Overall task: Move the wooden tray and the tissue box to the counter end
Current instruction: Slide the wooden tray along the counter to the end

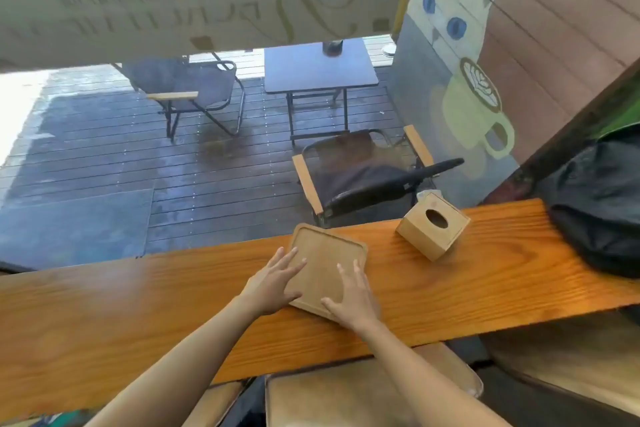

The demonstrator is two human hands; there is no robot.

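A flat wooden tray (329, 250) with rounded corners lies on the orange wooden counter (485, 284), near its middle. My left hand (277, 279) rests spread over the tray's left near part, fingers apart. My right hand (351, 298) lies flat on the tray's near right corner, fingers apart too. Neither hand is closed around the tray. A wooden tissue box (433, 225) with an oval hole in its top stands to the right of the tray, tilted toward me, apart from both hands.
A black bag (602, 204) fills the counter's right end. Beyond the counter is a window onto a wet deck with two folding chairs (194, 94) and a small table (318, 69). A padded stool (363, 399) stands below the counter's near edge.
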